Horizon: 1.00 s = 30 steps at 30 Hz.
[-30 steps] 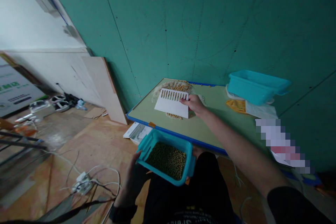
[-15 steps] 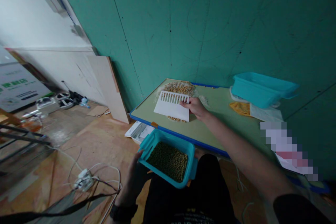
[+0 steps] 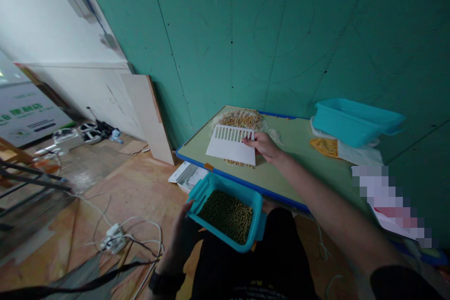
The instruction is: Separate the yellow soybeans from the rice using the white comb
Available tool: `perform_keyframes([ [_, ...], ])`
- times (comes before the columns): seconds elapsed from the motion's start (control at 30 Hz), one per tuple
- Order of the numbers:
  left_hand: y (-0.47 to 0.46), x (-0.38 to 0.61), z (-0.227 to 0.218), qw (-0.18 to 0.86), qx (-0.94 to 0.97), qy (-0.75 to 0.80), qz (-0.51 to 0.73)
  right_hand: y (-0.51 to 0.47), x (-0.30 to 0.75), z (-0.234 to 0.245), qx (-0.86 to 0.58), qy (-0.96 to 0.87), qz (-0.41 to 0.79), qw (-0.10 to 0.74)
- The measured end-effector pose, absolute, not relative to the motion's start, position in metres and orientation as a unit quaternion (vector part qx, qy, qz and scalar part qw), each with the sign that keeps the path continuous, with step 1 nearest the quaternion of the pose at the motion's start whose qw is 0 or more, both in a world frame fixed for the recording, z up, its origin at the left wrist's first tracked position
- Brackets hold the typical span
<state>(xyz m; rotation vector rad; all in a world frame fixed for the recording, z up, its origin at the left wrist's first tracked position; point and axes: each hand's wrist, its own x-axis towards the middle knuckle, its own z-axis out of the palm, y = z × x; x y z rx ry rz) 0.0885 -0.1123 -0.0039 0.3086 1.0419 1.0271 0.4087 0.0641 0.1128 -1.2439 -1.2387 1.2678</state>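
One flat white scraper [image 3: 230,151] with narrow slots

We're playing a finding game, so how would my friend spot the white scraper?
Find the green wall, then the table in front of it. Toward the table's left end, the right hand holds the scraper. Unlike the beans near it, it's one flat white piece with a row of long slots.

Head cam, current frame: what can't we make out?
All in the head view:
Left hand: most fingers hidden by the held turquoise bin.
Right hand: fingers underneath hidden by the white slotted scraper.
Rear turquoise bin: floor hidden by its front wall.
Banner: cut off by the left edge.
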Motion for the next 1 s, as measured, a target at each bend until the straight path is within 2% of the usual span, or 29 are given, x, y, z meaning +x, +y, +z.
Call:
perform_keyframes([
  [0.23, -0.115, 0.097, 0.010, 0.729, 0.171, 0.471, 0.467, 0.059, 0.405, 0.117, -0.509, -0.493, 0.528, 0.469],
  [0.57, -0.120, 0.083, -0.011, 0.688, 0.191, 0.439, 0.545, 0.056, 0.392, 0.110, -0.497, -0.501, 0.522, 0.479],
  [0.7, -0.114, 0.080, 0.000, 0.711, 0.173, 0.477, 0.487, 0.057, 0.387, 0.107, -0.484, -0.508, 0.520, 0.487],
  [1.0, -0.110, 0.084, 0.016, 0.699, 0.224, 0.469, 0.491, 0.056, 0.384, 0.109, -0.479, -0.512, 0.528, 0.480],
])
